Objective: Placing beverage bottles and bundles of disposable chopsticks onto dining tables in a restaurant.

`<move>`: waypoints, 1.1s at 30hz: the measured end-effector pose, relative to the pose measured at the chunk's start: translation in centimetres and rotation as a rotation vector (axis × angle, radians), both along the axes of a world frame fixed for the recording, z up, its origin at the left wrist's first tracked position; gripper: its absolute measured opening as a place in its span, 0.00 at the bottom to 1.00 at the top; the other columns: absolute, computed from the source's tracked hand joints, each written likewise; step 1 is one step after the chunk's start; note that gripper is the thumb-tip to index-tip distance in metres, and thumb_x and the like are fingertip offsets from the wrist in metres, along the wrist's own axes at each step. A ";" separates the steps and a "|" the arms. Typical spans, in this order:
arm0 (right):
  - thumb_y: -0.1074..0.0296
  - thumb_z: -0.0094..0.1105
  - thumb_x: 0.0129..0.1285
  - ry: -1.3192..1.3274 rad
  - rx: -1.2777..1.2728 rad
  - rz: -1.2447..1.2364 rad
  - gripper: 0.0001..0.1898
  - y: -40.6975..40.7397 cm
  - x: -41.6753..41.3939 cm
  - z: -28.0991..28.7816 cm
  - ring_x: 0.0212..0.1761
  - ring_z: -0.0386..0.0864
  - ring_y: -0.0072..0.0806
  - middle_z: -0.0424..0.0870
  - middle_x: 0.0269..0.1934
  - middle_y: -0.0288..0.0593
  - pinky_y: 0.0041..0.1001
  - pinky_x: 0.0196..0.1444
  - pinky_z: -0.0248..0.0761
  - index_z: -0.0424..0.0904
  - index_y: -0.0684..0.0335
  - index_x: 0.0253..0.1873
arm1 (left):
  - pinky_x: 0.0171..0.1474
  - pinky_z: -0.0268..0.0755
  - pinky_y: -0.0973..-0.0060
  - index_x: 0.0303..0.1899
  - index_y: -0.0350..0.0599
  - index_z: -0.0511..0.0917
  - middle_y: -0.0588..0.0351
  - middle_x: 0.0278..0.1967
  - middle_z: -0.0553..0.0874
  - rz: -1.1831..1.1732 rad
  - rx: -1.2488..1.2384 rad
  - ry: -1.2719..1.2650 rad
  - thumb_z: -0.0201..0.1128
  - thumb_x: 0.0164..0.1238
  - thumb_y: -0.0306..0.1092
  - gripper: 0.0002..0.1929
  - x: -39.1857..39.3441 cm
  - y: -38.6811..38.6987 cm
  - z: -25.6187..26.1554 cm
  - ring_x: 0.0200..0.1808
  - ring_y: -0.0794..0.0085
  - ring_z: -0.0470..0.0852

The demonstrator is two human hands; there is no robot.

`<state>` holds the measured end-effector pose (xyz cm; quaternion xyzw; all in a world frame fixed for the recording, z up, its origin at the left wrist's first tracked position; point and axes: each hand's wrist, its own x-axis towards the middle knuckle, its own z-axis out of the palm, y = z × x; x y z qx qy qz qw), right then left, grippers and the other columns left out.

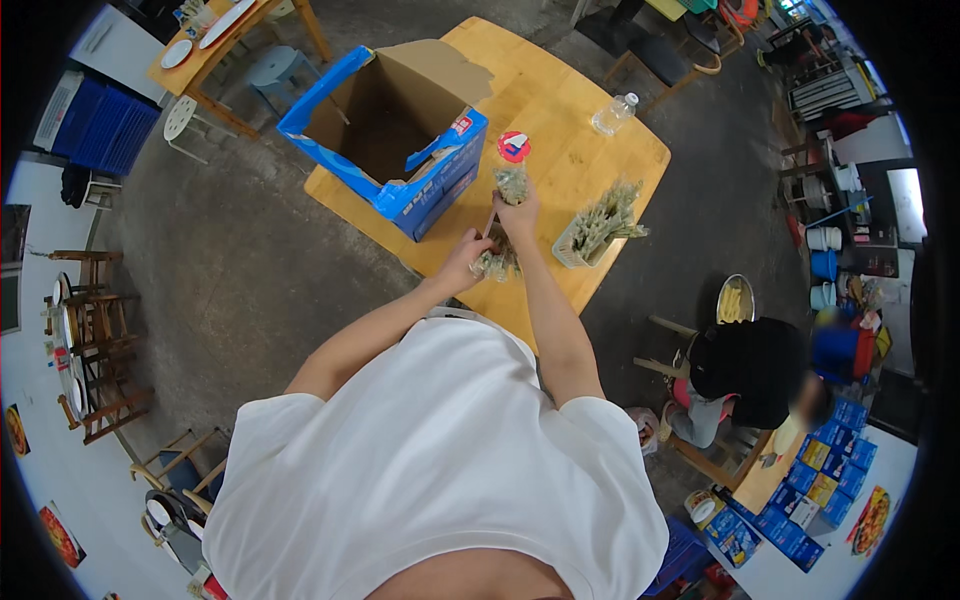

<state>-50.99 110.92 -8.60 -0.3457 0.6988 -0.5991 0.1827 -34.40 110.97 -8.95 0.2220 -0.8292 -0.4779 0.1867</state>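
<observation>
Over the wooden table, my right hand [519, 215] is closed around a bunch of pale green dried-looking plant heads [511, 185], which seems to be in clear wrapping. My left hand [459, 268] is just nearer to my body, its fingers closed at the lower plant bunch [495, 264]. A thin pale strip [490, 223] runs between both hands. Whether the upper and lower parts are one bundle cannot be told. Beyond my right hand lies a round red item [514, 146] with a white and blue mark. To the right, a pale plastic basket [571, 255] holds more plant stalks [609, 217].
A large open blue cardboard box [442, 191] stands on the left of the wooden table [551, 82]. A clear plastic bottle [615, 114] is near the far right edge. At right, a bent-over person in black [750, 371] sits near a metal bowl [735, 300]. Stools and chairs stand around.
</observation>
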 end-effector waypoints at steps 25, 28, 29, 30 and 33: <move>0.76 0.62 0.52 -1.243 -0.420 0.253 0.22 8.2 -1.1 21.2 0.40 0.81 0.45 0.78 0.35 0.51 0.43 0.46 0.78 0.70 0.67 0.54 | 0.57 0.75 0.73 0.62 0.39 0.71 0.55 0.56 0.80 0.112 0.586 0.235 0.53 0.75 0.28 0.17 3.8 -2.6 15.1 0.54 0.73 0.81; 0.75 0.63 0.52 -1.254 -0.382 0.280 0.23 7.6 1.6 21.5 0.43 0.81 0.45 0.80 0.37 0.52 0.43 0.48 0.79 0.70 0.68 0.54 | 0.54 0.78 0.71 0.62 0.37 0.70 0.49 0.54 0.82 -0.217 1.236 0.263 0.59 0.75 0.43 0.24 1.8 -1.9 19.4 0.51 0.68 0.84; 0.75 0.63 0.52 -1.231 -0.363 0.305 0.23 7.5 1.9 21.6 0.44 0.81 0.45 0.80 0.38 0.52 0.43 0.48 0.79 0.70 0.68 0.55 | 0.50 0.80 0.70 0.63 0.36 0.69 0.45 0.51 0.83 -0.379 1.390 0.215 0.63 0.70 0.47 0.29 1.7 -1.6 19.7 0.47 0.65 0.86; 0.73 0.62 0.53 -1.115 -0.288 0.296 0.22 7.6 1.9 21.8 0.47 0.80 0.45 0.81 0.41 0.51 0.44 0.53 0.77 0.72 0.69 0.55 | 0.46 0.82 0.69 0.63 0.35 0.69 0.42 0.49 0.83 -0.542 1.539 0.165 0.67 0.66 0.52 0.34 1.6 -1.5 19.9 0.43 0.61 0.88; 0.68 0.64 0.58 -0.847 -0.094 0.272 0.23 8.5 1.9 22.4 0.51 0.81 0.42 0.83 0.46 0.52 0.41 0.55 0.77 0.72 0.70 0.58 | 0.37 0.82 0.68 0.62 0.35 0.69 0.40 0.43 0.84 -0.526 1.515 0.131 0.73 0.58 0.48 0.36 1.4 -1.0 19.3 0.34 0.59 0.88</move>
